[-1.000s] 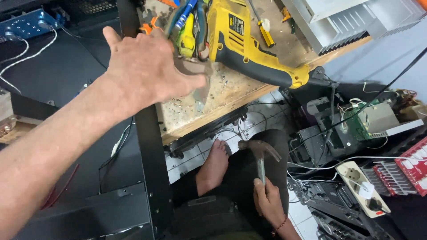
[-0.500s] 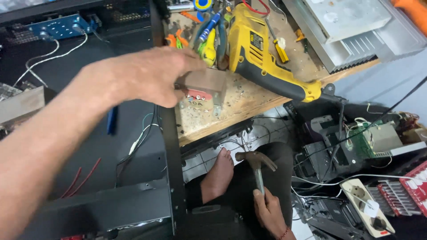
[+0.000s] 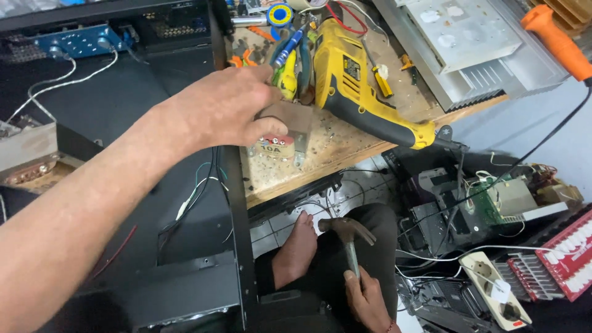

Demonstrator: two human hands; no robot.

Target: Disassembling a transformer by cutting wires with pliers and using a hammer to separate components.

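Observation:
My left hand (image 3: 223, 111) reaches across a black chassis and grips a grey metal transformer block (image 3: 285, 137), which it holds on or just above the worn wooden board (image 3: 345, 154). My right hand (image 3: 369, 300) is low at the bottom, closed around the handle of a claw hammer (image 3: 347, 237) whose head points up over my lap. A yellow power drill (image 3: 354, 86) lies on the board just right of the transformer. My bare foot (image 3: 297, 250) shows below the board's edge.
Pliers and screwdrivers (image 3: 290, 52) crowd the board's far end. A finned metal heatsink panel (image 3: 468, 49) sits at top right. The open black chassis (image 3: 123, 123) with loose wires lies to the left. Circuit boards (image 3: 499, 197), a power strip (image 3: 496, 290) and cables cover the floor at right.
My left hand has closed on the transformer and brought it down and right, toward the board's near edge. The right hand keeps the hammer almost still.

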